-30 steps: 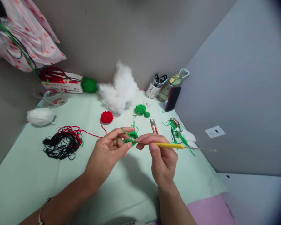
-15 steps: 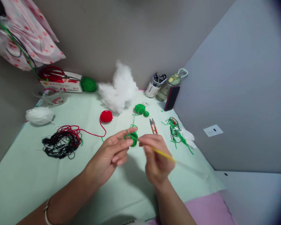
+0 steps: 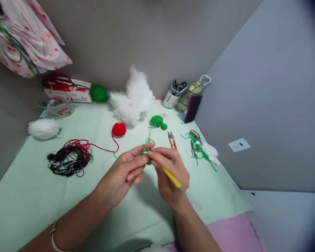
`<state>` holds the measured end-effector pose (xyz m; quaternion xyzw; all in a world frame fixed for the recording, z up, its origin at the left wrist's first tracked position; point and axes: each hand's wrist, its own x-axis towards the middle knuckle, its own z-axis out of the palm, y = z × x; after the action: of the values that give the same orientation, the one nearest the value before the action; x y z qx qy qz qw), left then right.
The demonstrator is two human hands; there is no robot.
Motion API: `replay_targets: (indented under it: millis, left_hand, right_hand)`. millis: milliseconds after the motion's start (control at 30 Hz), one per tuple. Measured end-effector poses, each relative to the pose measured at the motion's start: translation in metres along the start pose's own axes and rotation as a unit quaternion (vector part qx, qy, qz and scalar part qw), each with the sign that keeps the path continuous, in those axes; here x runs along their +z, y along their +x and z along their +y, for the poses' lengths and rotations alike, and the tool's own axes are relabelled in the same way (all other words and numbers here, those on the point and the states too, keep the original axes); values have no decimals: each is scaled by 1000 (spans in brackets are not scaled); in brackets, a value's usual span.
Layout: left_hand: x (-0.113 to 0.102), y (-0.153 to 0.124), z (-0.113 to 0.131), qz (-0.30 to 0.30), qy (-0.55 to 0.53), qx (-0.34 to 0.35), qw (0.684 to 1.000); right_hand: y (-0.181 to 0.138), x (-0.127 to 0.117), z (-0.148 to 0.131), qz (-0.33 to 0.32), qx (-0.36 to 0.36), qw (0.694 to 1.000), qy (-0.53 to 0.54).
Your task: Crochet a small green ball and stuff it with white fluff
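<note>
My left hand (image 3: 130, 168) pinches a small green crochet piece (image 3: 149, 162), with green yarn looped over the raised index finger. Closed round a yellow-handled crochet hook (image 3: 170, 176), my right hand (image 3: 170, 171) brings its tip against that piece. The hook's tip is hidden by the fingers. From the piece a green strand runs up to a small green yarn ball (image 3: 156, 120) on the table, beside a smaller green ball (image 3: 164, 126). Orange thread snips (image 3: 171, 140) lie just beyond my right hand.
White stuffing (image 3: 133, 98) sits at the back. Leftward are a red yarn ball (image 3: 119, 129), a black yarn tangle (image 3: 68, 161) and a white yarn ball (image 3: 44, 128). Green yarn scraps (image 3: 198, 148), a phone (image 3: 193, 109), a bottle (image 3: 189, 98) and a pen cup (image 3: 172, 97) stand or lie rightward.
My right hand has moved slightly left, closer to my left fingers. The hook's handle has swung to point more steeply down toward me. My left hand keeps its hold on the crochet piece.
</note>
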<state>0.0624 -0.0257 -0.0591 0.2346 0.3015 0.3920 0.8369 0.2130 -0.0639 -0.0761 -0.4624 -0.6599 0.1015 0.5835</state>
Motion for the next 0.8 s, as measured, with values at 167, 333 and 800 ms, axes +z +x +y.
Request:
replay_targets:
  millis: [167, 333, 800]
  left_hand:
    - [-2, 0, 3, 2, -12, 25, 1000]
    - [-3, 0, -4, -12, 77, 58, 995]
    - [-4, -3, 4, 19, 165, 77, 983]
  right_hand:
    - [11, -3, 0, 35, 132, 966, 221]
    - [10, -1, 3, 17, 191, 951, 244]
    - [11, -7, 0, 10, 181, 945, 271]
